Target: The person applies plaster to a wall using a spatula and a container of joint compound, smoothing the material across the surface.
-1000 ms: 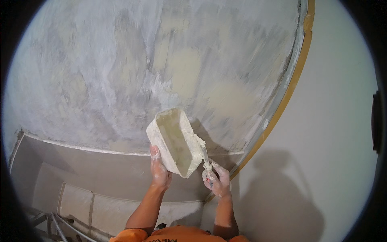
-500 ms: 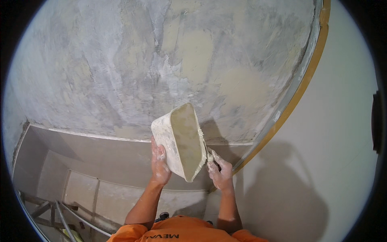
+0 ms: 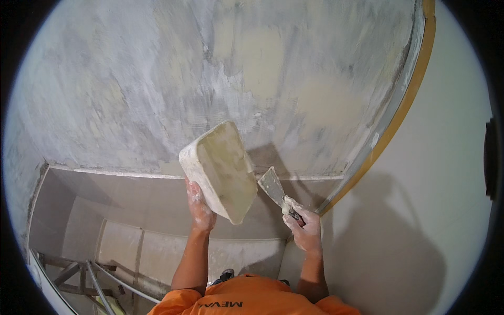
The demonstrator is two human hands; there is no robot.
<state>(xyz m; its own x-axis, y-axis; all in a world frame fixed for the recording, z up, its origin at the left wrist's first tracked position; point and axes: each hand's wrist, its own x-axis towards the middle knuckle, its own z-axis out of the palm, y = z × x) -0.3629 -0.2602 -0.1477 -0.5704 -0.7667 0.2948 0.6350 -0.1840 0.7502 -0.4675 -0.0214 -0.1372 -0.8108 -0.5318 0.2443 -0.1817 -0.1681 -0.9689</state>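
Observation:
My left hand [image 3: 200,206] grips a whitish rectangular tub [image 3: 223,170] by its side and underside. The tub is tilted, its open mouth turned to the right, and pale filler coats its inside. In my right hand [image 3: 303,224] is a putty knife [image 3: 273,187], held by the handle with the blade pointing up and left. Its blade is smeared with filler and stands just right of the tub's edge. Both hands are spotted with filler. Ahead rises a grey wall [image 3: 257,63] with cream and white patches of filler.
A strip of tan masking tape [image 3: 400,110] runs along the right edge of the patched surface, beside a smooth pale wall [image 3: 457,131]. At lower left stands a metal-and-wood frame [image 3: 81,278]. My shadow [image 3: 386,236] falls on the right wall.
The putty knife has come away from the tub's right edge, moving right and showing its blade. The tub has shifted slightly up and left.

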